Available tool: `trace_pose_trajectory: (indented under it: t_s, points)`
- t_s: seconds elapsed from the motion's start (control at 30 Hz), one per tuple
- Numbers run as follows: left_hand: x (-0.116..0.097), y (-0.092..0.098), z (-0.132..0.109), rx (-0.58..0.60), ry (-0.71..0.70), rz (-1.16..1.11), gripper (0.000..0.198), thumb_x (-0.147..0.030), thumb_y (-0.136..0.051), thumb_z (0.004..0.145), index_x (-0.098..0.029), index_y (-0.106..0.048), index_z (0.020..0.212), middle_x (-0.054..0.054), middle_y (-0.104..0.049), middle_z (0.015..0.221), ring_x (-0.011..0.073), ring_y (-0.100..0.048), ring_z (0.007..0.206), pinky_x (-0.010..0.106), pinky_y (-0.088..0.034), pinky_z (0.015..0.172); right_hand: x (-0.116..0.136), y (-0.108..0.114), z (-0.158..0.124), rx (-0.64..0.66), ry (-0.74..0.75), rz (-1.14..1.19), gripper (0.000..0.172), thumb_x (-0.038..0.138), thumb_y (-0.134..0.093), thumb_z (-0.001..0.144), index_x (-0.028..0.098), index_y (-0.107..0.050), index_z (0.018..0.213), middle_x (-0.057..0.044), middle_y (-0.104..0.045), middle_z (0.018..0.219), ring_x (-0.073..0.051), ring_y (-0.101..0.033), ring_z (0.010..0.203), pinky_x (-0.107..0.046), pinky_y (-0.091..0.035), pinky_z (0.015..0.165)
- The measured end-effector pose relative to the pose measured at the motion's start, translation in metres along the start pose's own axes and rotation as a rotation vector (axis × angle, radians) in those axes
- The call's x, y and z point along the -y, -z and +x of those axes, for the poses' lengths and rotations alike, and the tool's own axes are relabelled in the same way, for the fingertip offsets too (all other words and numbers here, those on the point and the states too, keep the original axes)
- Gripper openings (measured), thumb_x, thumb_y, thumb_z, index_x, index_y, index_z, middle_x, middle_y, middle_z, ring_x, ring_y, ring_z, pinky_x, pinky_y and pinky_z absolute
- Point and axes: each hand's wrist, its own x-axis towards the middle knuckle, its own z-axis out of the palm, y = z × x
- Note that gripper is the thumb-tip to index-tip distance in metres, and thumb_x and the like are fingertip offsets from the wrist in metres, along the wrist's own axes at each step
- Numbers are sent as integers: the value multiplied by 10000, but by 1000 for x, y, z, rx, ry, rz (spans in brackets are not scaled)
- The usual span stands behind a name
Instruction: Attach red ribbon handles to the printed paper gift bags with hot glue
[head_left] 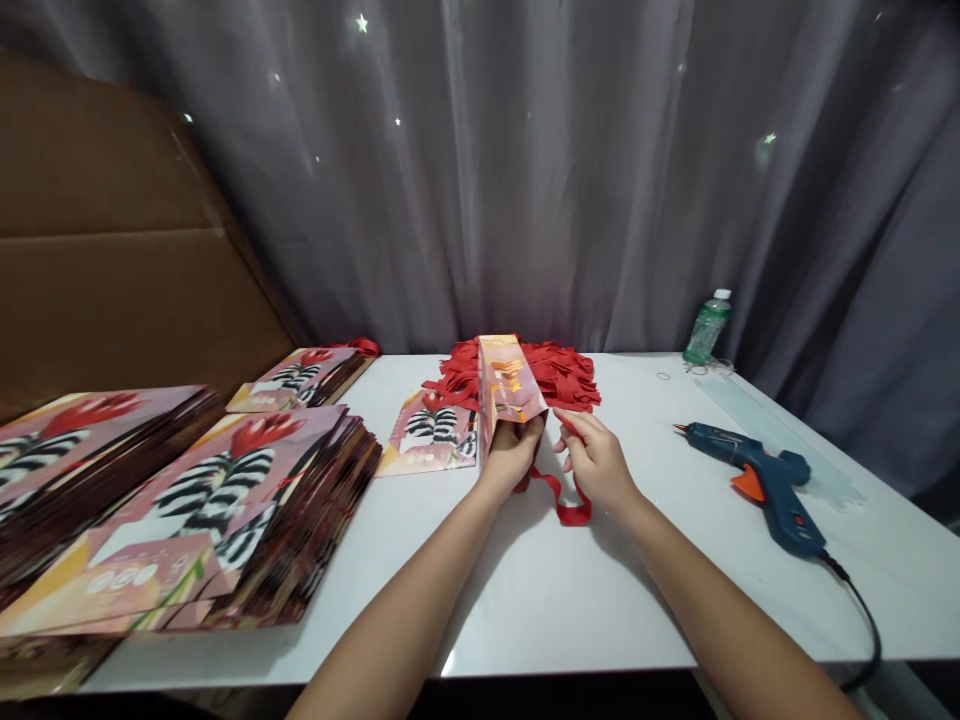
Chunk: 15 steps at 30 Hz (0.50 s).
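Note:
A printed paper bag (512, 380) in pink and yellow is held up at the middle of the table, its narrow side toward me. My left hand (513, 452) is closed at its lower near edge, with the fingers partly hidden inside or beneath it. Beside it, my right hand (598, 458) pinches one end of a red ribbon (574, 515). The ribbon sags in a loop between both hands. Behind the bag lies a heap of red ribbons (559, 372). Left of it, a flat printed bag (427, 435) rests on the table.
Stacks of flat printed bags (217, 490) fill the left side, before a large cardboard box (112, 200). At right lie a blue glue gun (772, 480) with its cable and translucent glue sticks (787, 440). A green-tinted bottle (707, 328) stands at the back of the white table (570, 610).

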Motion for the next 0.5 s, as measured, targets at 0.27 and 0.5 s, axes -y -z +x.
trace_pose_trajectory:
  t_s: [0.27, 0.5]
  points:
    - [-12, 0, 2, -23, 39, -68, 320, -429, -567, 850, -186, -603, 1054, 88, -698, 1084, 232, -632, 1065, 310, -486, 908, 4, -5, -6, -69, -25, -56, 242, 427, -526, 889, 204, -537, 797, -7, -632, 708, -145, -595, 555, -261, -461, 535]
    - [-5, -3, -2, -52, 116, -116, 397, -493, -574, 848, -217, -619, 1131, 74, -651, 1231, 242, -566, 1197, 327, -436, 1002, 11, -3, -9, -64, 133, -285, 247, 319, -327, 941, 248, -382, 711, 24, -500, 610, -144, -464, 535, -264, -359, 547]
